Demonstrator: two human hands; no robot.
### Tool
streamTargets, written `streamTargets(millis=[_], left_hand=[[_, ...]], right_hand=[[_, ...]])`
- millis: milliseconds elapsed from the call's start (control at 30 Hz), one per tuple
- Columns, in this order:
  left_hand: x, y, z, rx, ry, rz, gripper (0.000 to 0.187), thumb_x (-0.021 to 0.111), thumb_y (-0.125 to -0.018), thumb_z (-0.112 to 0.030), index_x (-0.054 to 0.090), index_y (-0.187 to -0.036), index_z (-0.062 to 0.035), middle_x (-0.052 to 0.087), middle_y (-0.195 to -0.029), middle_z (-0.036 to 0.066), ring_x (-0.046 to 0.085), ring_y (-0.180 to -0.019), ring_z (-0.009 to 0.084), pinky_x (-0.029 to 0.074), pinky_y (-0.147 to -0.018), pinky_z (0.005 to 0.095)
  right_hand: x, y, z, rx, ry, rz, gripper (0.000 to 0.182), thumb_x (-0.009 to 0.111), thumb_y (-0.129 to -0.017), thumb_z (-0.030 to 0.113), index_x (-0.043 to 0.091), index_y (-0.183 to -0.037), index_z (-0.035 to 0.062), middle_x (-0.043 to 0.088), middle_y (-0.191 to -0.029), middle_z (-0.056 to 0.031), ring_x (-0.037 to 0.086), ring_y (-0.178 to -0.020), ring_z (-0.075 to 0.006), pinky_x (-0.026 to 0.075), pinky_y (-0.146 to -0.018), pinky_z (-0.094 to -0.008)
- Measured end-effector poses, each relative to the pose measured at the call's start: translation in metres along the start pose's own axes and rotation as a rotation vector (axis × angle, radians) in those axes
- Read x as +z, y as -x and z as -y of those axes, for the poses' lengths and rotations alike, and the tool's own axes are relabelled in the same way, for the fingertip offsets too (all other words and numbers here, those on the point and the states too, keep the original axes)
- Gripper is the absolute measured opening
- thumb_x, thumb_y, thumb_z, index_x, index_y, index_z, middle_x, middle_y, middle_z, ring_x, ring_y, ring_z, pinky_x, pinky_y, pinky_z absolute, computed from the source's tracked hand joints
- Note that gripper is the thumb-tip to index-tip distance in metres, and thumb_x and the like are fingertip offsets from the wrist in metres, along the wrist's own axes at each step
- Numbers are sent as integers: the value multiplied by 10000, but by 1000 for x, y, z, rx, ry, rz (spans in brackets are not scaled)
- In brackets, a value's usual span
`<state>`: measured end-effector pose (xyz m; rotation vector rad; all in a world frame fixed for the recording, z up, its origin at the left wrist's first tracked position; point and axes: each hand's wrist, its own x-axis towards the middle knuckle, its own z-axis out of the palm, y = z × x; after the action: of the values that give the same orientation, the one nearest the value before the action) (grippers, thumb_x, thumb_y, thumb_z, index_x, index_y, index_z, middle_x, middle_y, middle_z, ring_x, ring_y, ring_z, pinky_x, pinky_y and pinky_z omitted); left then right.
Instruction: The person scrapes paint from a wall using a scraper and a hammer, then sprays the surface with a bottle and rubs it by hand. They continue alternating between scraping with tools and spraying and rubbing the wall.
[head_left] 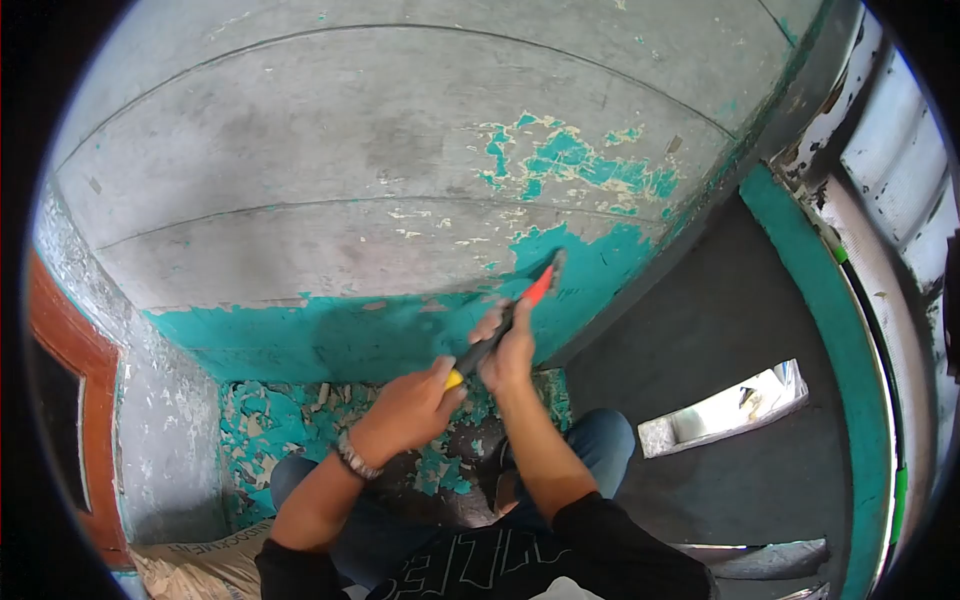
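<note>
A long-handled scraper (490,338) with a black grip, a red neck and a yellow end slants up to the right. Its blurred head touches the teal paint (380,335) on the lower wall. My left hand (408,405), with a bracelet at the wrist, is closed around the yellow end of the handle. Higher up, near the red neck, my right hand (508,350) grips the same tool. Above the teal band the wall (330,120) is bare grey, with a ragged teal patch (575,160) at the upper right.
Teal paint flakes (265,425) litter the floor below the wall. A brown sack (205,560) lies at the lower left, beside an orange-brown frame (90,380). On the right, a dark panel (700,310) has a pale-edged opening (725,408) and a curved teal edge.
</note>
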<state>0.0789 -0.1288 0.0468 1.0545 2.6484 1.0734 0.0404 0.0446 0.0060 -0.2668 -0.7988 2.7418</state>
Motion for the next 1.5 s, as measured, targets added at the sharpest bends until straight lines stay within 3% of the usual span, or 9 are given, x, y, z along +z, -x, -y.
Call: streamTargets(millis=[100,300,500,767,833,967,1067,1300,1500], left_hand=[[-18,38,0,-51,-151,-196,411,577,-893,-211,493,-1248,-21,648,-880,190,636,-794,369,497,-661,442],[-40,50,-3,-181,-240,-234,447,606,-877,-208,517,-1304,-109,651,-896,143,646,-774,333,517,-633,425],[4,-48,-14,-10,-209,-102,434,576,-894,-243,513,-1306,-124,652,-904,172,636,-793,362,503,-678,453],[78,-51,-19,218,-2,3,562,612,-870,-363,485,-1330,-67,637,-1024,194,631,-926,357,512,-779,433],[43,-50,-18,163,-239,-36,661,615,-855,-426,442,-1363,-40,543,-1248,218,541,-1145,360,453,-941,443],[-15,-101,-13,199,-794,-410,772,571,-869,-466,287,-1465,-66,220,-1531,172,186,-1419,350,146,-1157,484],[-16,-145,15,280,-1156,-401,796,568,-866,-483,257,-1483,-87,182,-1552,139,158,-1434,312,113,-1166,481],[30,-190,16,429,-1278,-432,773,533,-874,-517,259,-1489,-135,196,-1557,54,156,-1436,250,104,-1173,472],[65,-179,26,459,-1395,-209,749,498,-906,-488,199,-1506,-156,141,-1574,13,114,-1444,206,66,-1186,435]], right_hand=[[19,9,-37,65,10,20,399,371,-1002,465,460,-954,80,469,-689,-28,480,-596,-180,453,-597,-344],[46,8,-65,81,74,48,436,375,-986,503,473,-977,78,475,-630,-45,496,-558,-195,446,-578,-342],[-11,-50,15,-245,32,-177,403,369,-999,459,467,-897,82,471,-616,-35,456,-504,-168,421,-486,-314],[-75,2,81,-132,179,-281,319,436,-992,412,472,-967,97,468,-668,-9,432,-500,-146,394,-481,-302],[-88,17,91,-84,232,-227,306,447,-991,402,474,-984,98,464,-671,-4,428,-495,-131,386,-470,-288],[-109,22,100,-21,392,-118,244,480,-984,341,488,-977,97,464,-662,16,403,-455,-78,350,-414,-232],[-125,20,84,-17,249,-303,245,474,-984,345,487,-964,101,461,-643,22,408,-449,-80,362,-410,-240],[-125,30,77,-45,365,-253,246,462,-982,340,467,-993,94,466,-652,13,426,-450,-91,379,-405,-260],[-124,20,73,-161,281,-350,219,494,-972,315,463,-1028,105,469,-669,12,444,-457,-99,391,-405,-262]])
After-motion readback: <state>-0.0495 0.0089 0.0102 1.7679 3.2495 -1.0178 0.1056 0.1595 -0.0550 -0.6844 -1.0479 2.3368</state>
